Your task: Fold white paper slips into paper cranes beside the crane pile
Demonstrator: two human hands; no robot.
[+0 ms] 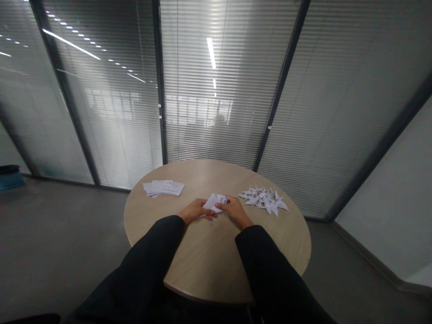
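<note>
Paper, white with dark print toward its right side, sits between the two hands around the middle of the tabletop; neither hand is clearly nearer, since both are on it. The left hand clamps it from the left, thumb laid across its near part and fingers under it; the right hand pinches it from the right, thumb pressed on its face by the print and the other fingers curled at its right side and behind. So the paper lies to the right of the left fingers and to the left of the right fingers; it is small and partly covered in this view, so I cannot be sure which way its long axis runs, or whether it touches the wood.

Sheets lie overlapped toward the tabletop's left far edge, print facing up, their long sides running roughly left to right; the left hand is the nearer one to them, and is apart from them. Stars, white and pointed, lie heaped toward the right edge; the right hand is near them. Both forearms, in dark sleeves, reach in over the near edge.
</note>
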